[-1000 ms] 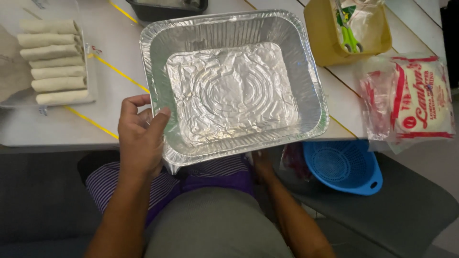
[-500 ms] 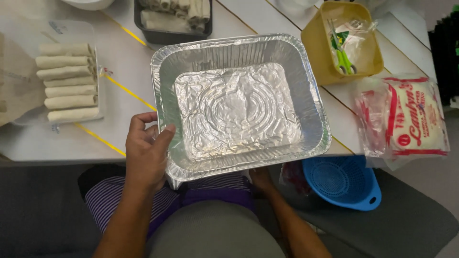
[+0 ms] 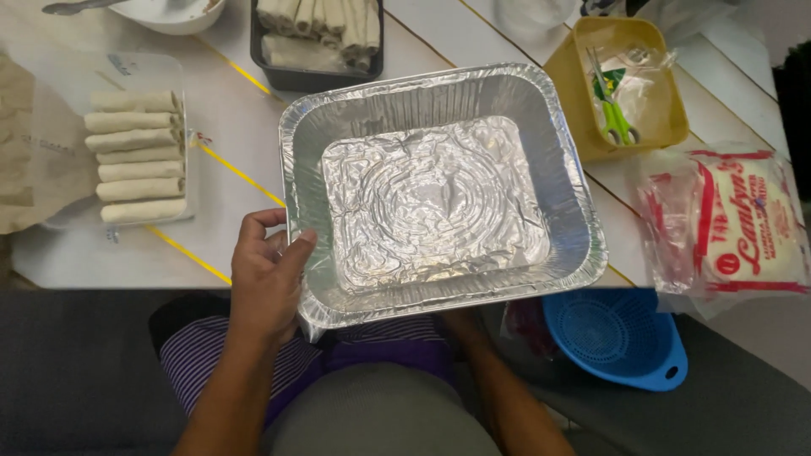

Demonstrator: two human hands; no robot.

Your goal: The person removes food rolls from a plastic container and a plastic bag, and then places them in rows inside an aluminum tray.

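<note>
Far left on the white desk (image 3: 236, 110), a clear tray (image 3: 173, 76) is holding a stack of pale rolled wraps (image 3: 139, 156), w/ a brown paper bag (image 3: 34, 143) lying at the edge beside it. Up top, a white bowl (image 3: 173, 15) is showing partly, and next to it a black tray (image 3: 317, 51) is carrying more rolls. Yellow tape lines are running diagonally across the desk.

Left hand (image 3: 266, 283) is gripping the near-left corner of the foil pan (image 3: 439, 198): thumb hooked over the rim, fingers curled along the outer wall, so the grip is closed on the pan. Pan is sitting at the desk's near edge, overhanging the lap, its bottom lined w/ crumpled foil and otherwise bare. Right forearm is reaching up under the pan's near side; right hand is hidden beneath it, so can't tell its grip.

Right of the pan, a yellow tub (image 3: 621, 89) is holding green-handled scissors (image 3: 617, 118) and some plastic. Further right, a red-and-white pack of round wrappers (image 3: 743, 224) is lying on the desk. Below it, off the desk, a blue strainer (image 3: 617, 333) is sitting near the right arm.
</note>
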